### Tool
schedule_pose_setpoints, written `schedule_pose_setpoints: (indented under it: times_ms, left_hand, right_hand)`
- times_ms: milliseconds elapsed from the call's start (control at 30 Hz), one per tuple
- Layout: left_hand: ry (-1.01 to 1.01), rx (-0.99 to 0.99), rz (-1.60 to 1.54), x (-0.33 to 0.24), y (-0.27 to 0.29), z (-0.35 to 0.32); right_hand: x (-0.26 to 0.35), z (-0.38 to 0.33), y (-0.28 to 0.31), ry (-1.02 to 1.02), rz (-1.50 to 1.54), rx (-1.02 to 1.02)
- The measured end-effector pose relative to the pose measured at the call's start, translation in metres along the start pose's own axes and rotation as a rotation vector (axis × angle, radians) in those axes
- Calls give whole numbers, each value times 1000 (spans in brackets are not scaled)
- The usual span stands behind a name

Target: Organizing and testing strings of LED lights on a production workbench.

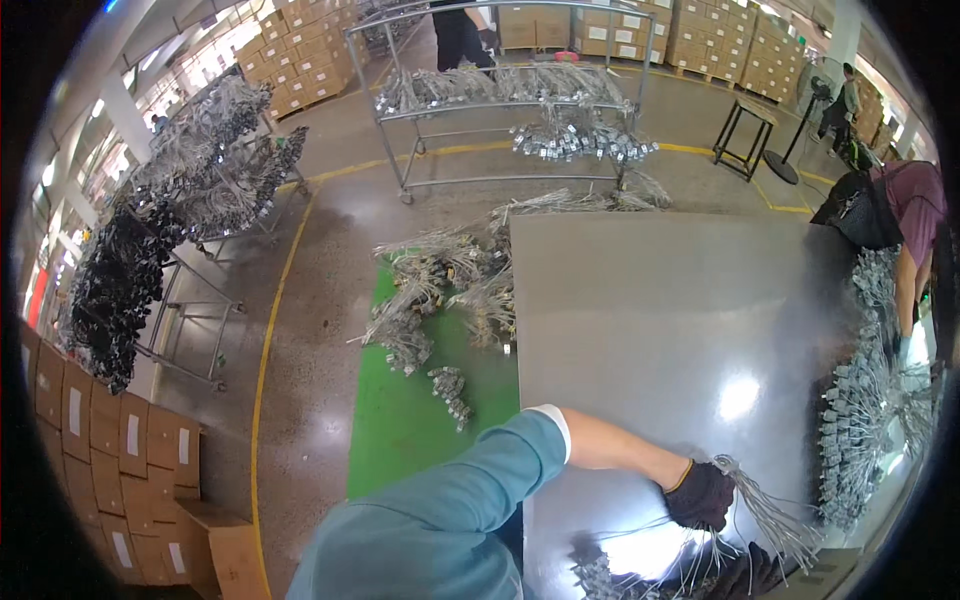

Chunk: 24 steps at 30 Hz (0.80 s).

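Observation:
My left hand (703, 495), in a dark knitted glove, reaches across the metal table (640, 300) and is closed around a bundle of thin grey cables (768, 508). Loose cable ends fan out to the right of the fist. At the lower edge lies my right hand (752, 574), also dark-gloved, among the cables; its fingers are partly hidden and dark, so their grip is unclear. Beside it a cluster of cables with small grey connectors (592, 572) rests on the tabletop.
A long heap of connector cables (850, 440) lines the table's right side, where another person's arm (908, 280) reaches in. Cable bundles (430, 290) lie on a green surface (400, 430) at left. Loaded racks (500, 110) and cardboard boxes (110, 450) stand around.

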<state>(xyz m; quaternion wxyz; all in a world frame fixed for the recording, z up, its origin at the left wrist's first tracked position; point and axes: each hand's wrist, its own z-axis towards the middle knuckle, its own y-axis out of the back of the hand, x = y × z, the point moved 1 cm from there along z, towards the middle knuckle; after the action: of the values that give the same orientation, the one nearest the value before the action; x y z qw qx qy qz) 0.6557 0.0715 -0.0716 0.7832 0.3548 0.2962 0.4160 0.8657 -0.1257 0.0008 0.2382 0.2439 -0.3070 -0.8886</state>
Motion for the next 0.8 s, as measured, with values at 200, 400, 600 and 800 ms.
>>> schedule_pose_setpoints:
  times_ms: [200, 400, 600, 800]
  left_hand:
    - [-37, -4, 31, 2, -8, 2]
    - [-56, -3, 81, 0, -3, -2]
    - [-72, -3, 86, 2, -10, -5]
    - [-61, 98, 67, -14, 2, 0]
  right_hand:
    - [72, 45, 36, -802, -27, 413]
    - [87, 47, 30, -965, -127, 344]
    - [98, 53, 33, -917, -98, 395]
    - [112, 80, 62, -1288, -115, 781]
